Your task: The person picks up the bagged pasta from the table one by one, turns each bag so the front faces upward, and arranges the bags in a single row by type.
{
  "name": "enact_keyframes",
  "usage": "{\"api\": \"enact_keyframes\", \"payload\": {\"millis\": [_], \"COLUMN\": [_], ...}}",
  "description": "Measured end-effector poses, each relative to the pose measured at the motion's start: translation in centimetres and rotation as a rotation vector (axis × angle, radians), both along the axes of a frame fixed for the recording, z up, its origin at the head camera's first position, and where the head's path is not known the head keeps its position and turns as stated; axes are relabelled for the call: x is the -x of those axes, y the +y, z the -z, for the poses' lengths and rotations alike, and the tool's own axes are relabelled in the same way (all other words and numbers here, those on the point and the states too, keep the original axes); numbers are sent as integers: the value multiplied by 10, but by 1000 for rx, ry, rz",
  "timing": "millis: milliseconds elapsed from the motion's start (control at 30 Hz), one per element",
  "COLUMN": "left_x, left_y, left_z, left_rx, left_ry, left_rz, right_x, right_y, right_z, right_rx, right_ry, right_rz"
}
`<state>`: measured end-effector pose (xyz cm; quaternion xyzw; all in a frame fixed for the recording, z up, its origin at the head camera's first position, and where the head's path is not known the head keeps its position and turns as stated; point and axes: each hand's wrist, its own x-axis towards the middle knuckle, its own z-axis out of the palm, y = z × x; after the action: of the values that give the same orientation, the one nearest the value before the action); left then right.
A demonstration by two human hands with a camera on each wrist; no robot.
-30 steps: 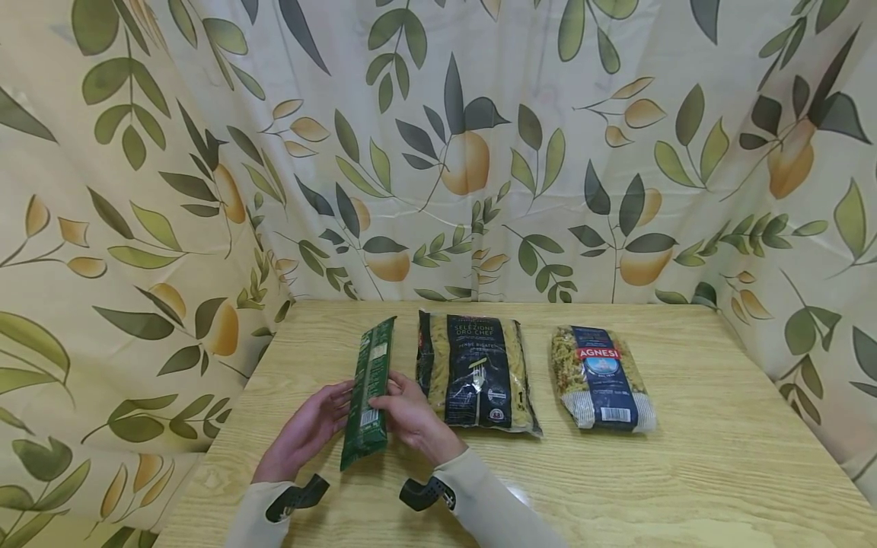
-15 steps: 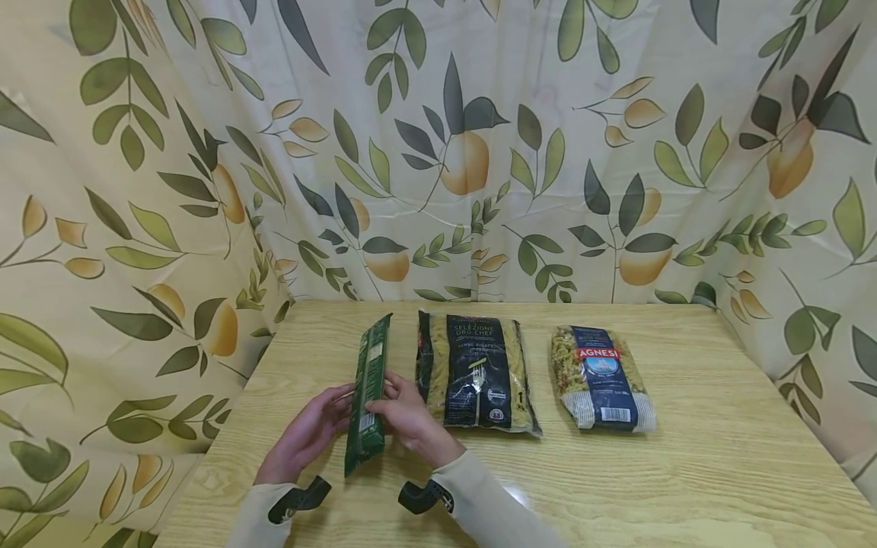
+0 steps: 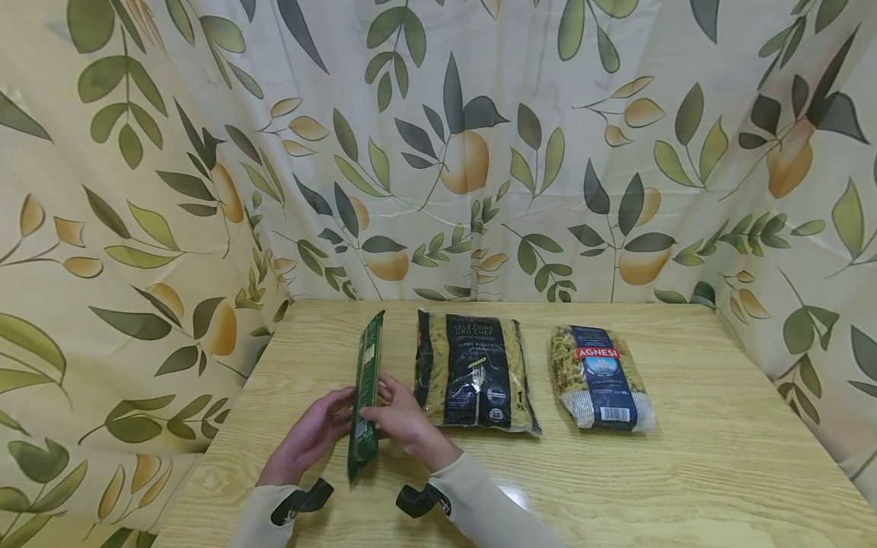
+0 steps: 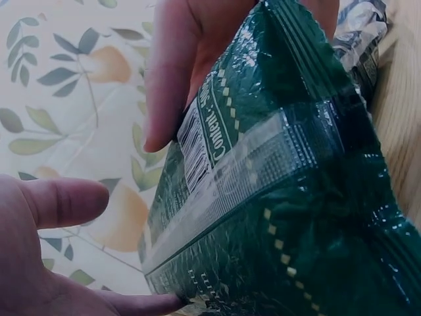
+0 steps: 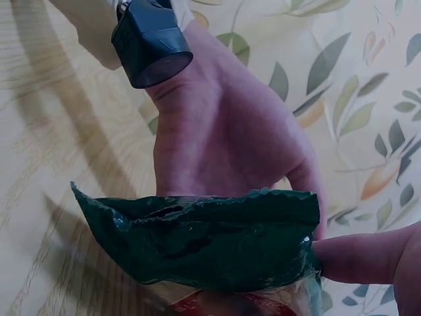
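Observation:
A long green plastic packet [image 3: 368, 365] stands nearly edge-on between my hands over the left part of the table. My right hand [image 3: 411, 426] grips it, thumb on the near face and fingers behind. My left hand [image 3: 311, 434] is at its left side; in the left wrist view its thumb is held off and a straight finger reaches the packet [image 4: 329, 210]. That view shows a barcode and a clear lengthwise strip. The right wrist view shows the crimped end of the packet [image 5: 210, 243], with some red on the side facing down.
A black and yellow penne bag [image 3: 479, 373] lies just right of my right hand. Farther right lies an Agnesi pasta bag [image 3: 603, 377] with a blue label. A leaf-patterned curtain [image 3: 466, 152] hangs behind and to the left of the wooden table [image 3: 719, 457].
The packet has turned about its length, so its printed back now looks much narrower. Its near end has moved slightly right and closer. Both hands stay around it.

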<state>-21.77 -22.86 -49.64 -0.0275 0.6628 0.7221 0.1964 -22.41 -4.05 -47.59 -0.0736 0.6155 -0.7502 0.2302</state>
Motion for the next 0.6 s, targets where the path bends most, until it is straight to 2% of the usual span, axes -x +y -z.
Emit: {"api": "enact_keyframes", "payload": {"millis": [267,600], "left_x": [-2,-2], "left_y": [0,-1], "left_z": [1,0], "left_rx": [10,-11], "left_ry": [-3,-5], "left_rz": [-16,-4], "right_x": [-2,-6], "right_y": [-3,-7], "right_z": [0,-3], "right_rx": [0,-25], "right_ry": [-3,5], "right_rz": [-18,-31]}}
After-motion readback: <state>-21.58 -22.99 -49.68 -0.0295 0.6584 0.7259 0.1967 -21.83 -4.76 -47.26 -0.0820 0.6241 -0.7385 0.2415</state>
